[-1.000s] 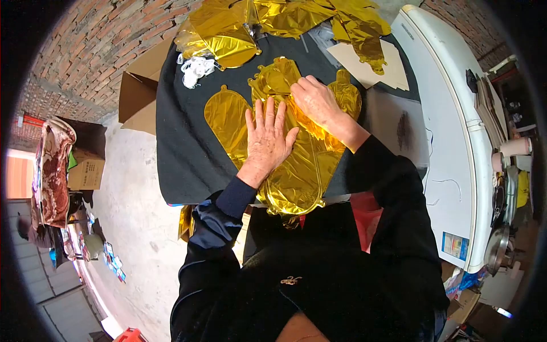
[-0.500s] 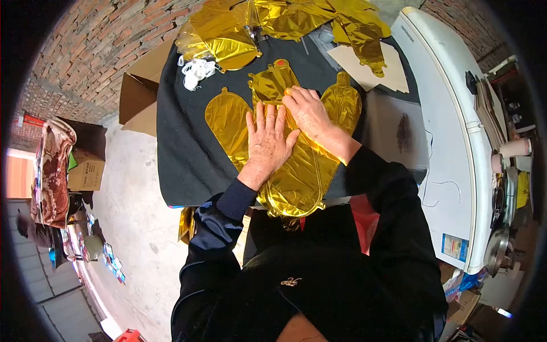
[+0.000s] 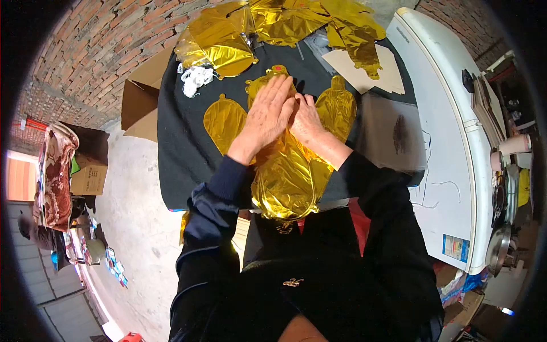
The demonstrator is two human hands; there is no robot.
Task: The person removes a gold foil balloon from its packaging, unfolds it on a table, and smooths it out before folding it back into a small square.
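A shiny gold foil piece (image 3: 290,176) with rounded lobes lies spread on the black cloth (image 3: 185,165) in front of me. My left hand (image 3: 266,117) rests flat on its upper middle, fingers stretched out and pointing away from me. Against its right side is my right hand (image 3: 310,122), its fingers bent and partly covered by the left hand; whatever they may hold is hidden. The foil's top tip, with a small red spot, shows beyond my left fingertips.
More gold foil (image 3: 290,25) lies along the far edge, beside white string (image 3: 196,80) at left. Pale card (image 3: 373,71) and clear plastic sheets (image 3: 393,134) lie at right. A white fridge (image 3: 441,142) borders the right side; a cardboard box (image 3: 141,105) stands left.
My left hand has moved forward over the foil's upper part and now overlaps my right fingers. The right hand has shifted slightly toward me. The foil's near part looks more crumpled.
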